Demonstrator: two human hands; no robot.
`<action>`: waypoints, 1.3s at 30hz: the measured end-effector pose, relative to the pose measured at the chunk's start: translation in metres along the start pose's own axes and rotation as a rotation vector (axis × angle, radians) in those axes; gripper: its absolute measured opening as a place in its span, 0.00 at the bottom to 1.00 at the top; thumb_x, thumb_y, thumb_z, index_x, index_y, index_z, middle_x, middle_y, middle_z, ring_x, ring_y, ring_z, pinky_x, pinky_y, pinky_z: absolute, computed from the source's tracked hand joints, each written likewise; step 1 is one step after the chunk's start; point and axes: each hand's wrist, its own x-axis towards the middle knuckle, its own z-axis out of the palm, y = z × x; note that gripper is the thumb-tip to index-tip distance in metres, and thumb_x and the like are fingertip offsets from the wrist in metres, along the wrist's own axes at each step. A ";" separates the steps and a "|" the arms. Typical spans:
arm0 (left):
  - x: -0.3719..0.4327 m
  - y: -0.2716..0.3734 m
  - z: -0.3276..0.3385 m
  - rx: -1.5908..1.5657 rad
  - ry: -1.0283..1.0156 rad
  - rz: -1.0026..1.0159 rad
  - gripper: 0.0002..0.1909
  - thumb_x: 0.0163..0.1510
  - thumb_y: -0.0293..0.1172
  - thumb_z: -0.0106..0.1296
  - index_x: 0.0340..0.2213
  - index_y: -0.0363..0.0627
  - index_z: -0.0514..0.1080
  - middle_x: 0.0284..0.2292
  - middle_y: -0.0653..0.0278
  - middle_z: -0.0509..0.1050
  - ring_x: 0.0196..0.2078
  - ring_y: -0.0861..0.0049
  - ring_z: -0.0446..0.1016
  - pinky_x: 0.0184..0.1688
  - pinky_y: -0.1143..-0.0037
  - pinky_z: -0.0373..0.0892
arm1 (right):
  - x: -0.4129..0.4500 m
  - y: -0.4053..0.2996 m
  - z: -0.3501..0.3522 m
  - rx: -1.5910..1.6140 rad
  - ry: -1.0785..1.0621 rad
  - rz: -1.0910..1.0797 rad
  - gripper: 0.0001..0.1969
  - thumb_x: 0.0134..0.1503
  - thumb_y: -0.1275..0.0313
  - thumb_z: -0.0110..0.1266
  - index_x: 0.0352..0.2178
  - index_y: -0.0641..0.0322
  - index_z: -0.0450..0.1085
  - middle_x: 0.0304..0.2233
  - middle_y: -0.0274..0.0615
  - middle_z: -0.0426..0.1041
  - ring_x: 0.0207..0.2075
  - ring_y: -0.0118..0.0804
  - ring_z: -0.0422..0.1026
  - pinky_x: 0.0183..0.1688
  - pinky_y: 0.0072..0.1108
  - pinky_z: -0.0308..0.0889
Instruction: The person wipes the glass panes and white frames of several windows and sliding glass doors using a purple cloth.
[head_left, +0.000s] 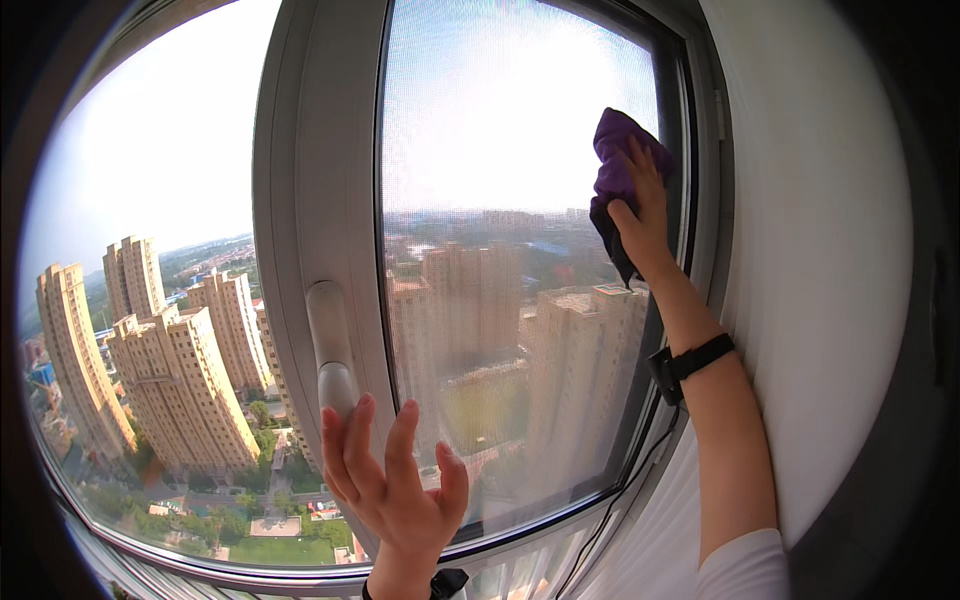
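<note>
My right hand (643, 217) presses a purple cloth (616, 169) with a dark edge flat against the window pane (517, 180), near its upper right side. A mesh pattern shows across that pane. Low in the view, my left hand (397, 480) is raised with its fingers apart and holds nothing. Its fingertips are by the lower end of the white window handle (330, 337); whether they touch it I cannot tell. Each wrist has a black strap.
A pale window frame post (319, 165) separates this pane from a larger one at the left. Beside my right arm hangs a white curtain (817, 225). A black cable (622, 491) runs down from the right wrist. Railings (510, 577) and tall buildings (180, 390) stand outside.
</note>
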 end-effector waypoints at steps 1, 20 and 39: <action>0.001 0.002 -0.003 -0.004 -0.011 -0.004 0.23 0.44 0.33 0.49 0.45 0.47 0.68 0.51 0.55 0.62 0.60 0.48 0.53 0.58 0.51 0.54 | -0.025 -0.030 0.000 -0.031 -0.039 -0.020 0.30 0.42 0.64 0.48 0.50 0.58 0.66 0.60 0.52 0.56 0.61 0.62 0.50 0.60 0.48 0.43; -0.011 0.011 0.004 0.110 0.021 -0.030 0.17 0.44 0.41 0.50 0.37 0.53 0.74 0.47 0.59 0.69 0.58 0.58 0.58 0.49 0.60 0.51 | 0.026 0.053 -0.028 0.069 0.005 0.172 0.29 0.47 0.72 0.44 0.53 0.64 0.61 0.58 0.54 0.57 0.62 0.55 0.50 0.63 0.35 0.44; -0.043 0.049 0.040 -0.052 -0.449 -0.062 0.43 0.41 0.36 0.57 0.60 0.51 0.54 0.61 0.37 0.41 0.66 0.46 0.35 0.63 0.55 0.38 | -0.064 0.014 -0.055 0.005 0.027 0.152 0.28 0.44 0.76 0.43 0.51 0.66 0.64 0.58 0.56 0.57 0.62 0.56 0.51 0.62 0.36 0.45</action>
